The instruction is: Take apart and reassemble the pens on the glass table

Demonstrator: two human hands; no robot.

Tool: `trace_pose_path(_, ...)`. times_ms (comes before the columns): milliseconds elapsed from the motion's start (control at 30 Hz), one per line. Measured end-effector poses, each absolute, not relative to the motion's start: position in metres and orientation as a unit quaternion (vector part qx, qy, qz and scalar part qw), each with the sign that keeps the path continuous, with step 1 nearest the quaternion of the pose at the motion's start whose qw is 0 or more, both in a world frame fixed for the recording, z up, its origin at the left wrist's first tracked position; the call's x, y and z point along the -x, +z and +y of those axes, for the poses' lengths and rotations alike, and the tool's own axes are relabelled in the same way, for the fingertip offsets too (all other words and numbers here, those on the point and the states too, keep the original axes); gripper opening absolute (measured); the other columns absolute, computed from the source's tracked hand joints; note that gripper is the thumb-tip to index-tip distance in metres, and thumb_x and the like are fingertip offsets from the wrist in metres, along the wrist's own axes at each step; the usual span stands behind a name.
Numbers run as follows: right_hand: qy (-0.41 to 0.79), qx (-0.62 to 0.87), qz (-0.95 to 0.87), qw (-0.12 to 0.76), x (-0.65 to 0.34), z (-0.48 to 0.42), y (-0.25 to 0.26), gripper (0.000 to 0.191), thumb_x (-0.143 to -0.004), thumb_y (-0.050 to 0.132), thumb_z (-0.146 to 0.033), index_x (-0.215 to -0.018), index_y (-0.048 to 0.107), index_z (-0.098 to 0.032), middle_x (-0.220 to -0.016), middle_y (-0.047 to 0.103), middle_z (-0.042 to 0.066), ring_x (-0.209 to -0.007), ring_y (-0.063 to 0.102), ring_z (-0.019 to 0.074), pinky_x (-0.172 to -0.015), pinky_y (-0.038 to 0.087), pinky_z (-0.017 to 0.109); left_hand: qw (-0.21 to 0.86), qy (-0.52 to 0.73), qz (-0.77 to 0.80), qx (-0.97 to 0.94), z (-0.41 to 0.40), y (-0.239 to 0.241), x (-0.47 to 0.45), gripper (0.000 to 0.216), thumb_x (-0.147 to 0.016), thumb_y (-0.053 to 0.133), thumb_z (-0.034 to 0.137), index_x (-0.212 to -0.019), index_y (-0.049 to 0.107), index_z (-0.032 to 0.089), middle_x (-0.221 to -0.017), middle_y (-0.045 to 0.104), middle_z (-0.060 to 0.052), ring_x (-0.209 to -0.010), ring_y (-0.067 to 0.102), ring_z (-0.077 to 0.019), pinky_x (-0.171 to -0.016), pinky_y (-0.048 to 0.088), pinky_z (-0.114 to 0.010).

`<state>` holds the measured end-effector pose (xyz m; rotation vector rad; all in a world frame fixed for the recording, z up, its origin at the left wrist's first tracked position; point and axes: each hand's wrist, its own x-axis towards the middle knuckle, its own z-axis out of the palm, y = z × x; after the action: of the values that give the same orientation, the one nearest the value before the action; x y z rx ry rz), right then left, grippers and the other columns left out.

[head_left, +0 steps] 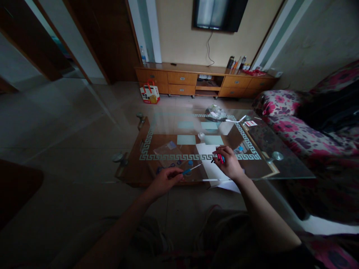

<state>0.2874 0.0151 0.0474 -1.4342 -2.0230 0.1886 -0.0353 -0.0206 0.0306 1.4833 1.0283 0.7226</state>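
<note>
Glass tabletop (193, 157), left hand (167, 181) pinching a blue-handled screwdriver (186, 171) toward two o'clock, right hand (231, 165) clutching red-blue pieces (220, 158); neither's down yet.

Well beyond the left hand (165, 182), a red-handled bag (147, 94) stands on the floor (92, 149) by a wooden cabinet (186, 79); past the right hand (230, 163) hangs a television (220, 15), with a flowered sofa (284, 104) to that hand's right.

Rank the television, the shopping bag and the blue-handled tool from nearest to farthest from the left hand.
1. Blue-handled tool: held in the left hand.
2. Shopping bag: on the floor beyond the glass table.
3. Television: up on the far wall.
</note>
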Motion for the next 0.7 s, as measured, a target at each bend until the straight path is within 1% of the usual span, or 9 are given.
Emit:
trace_pose_path(67,0.031,0.552,-0.794,0.252,-0.283,0.013,0.043,0.023,-0.085,0.062,-0.031,-0.105,0.071,-0.024,-0.124,0.055,0.011,-0.114,0.05,0.03,-0.095,0.041,0.044,0.563,0.306,0.438,-0.631,-0.021,0.03,0.035,0.031,-0.086,0.063,0.04,-0.103,0.07,0.016,-0.092,0.074,-0.007,-0.087,0.068,-0.02,-0.081,0.052,-0.032)
trace_pose_path(133,0.008,0.568,-0.8,0.192,-0.279,0.012,0.038,0.024,-0.085,0.061,-0.032,-0.106,0.071,-0.025,-0.132,0.049,0.011,-0.115,0.046,0.0317,-0.093,0.038,0.046,0.563,0.307,0.44,-0.628,-0.021,0.03,0.035,0.031,-0.086,0.063,0.041,-0.103,0.07,0.016,-0.091,0.074,-0.007,-0.086,0.068,-0.0202,-0.081,0.052,-0.032)
trace_pose_path(233,-0.01,0.575,-0.806,0.141,-0.274,0.011,0.031,0.027,-0.086,0.06,-0.031,-0.111,0.07,-0.027,-0.139,0.043,0.01,-0.118,0.04,0.0347,-0.093,0.035,0.049,0.567,0.312,0.44,-0.623,-0.021,0.029,0.035,0.031,-0.086,0.064,0.041,-0.104,0.07,0.016,-0.091,0.074,-0.007,-0.086,0.068,-0.0202,-0.081,0.052,-0.032)
trace_pose_path(400,-0.032,0.575,-0.81,0.111,-0.271,0.009,0.029,0.026,-0.088,0.058,-0.028,-0.112,0.068,-0.027,-0.145,0.036,0.011,-0.125,0.034,0.0367,-0.097,0.032,0.054,0.569,0.31,0.435,-0.625,-0.021,0.031,0.035,0.03,-0.087,0.063,0.039,-0.104,0.07,0.015,-0.091,0.074,-0.007,-0.086,0.069,-0.0199,-0.082,0.052,-0.032)
trace_pose_path(700,-0.052,0.584,-0.804,0.099,-0.265,0.007,0.03,0.022,-0.089,0.057,-0.027,-0.109,0.066,-0.026,-0.146,0.035,0.012,-0.125,0.035,0.0375,-0.096,0.033,0.058,0.564,0.312,0.434,-0.629,-0.021,0.029,0.036,0.031,-0.087,0.063,0.04,-0.104,0.07,0.016,-0.091,0.074,-0.007,-0.087,0.068,-0.0195,-0.082,0.052,-0.032)
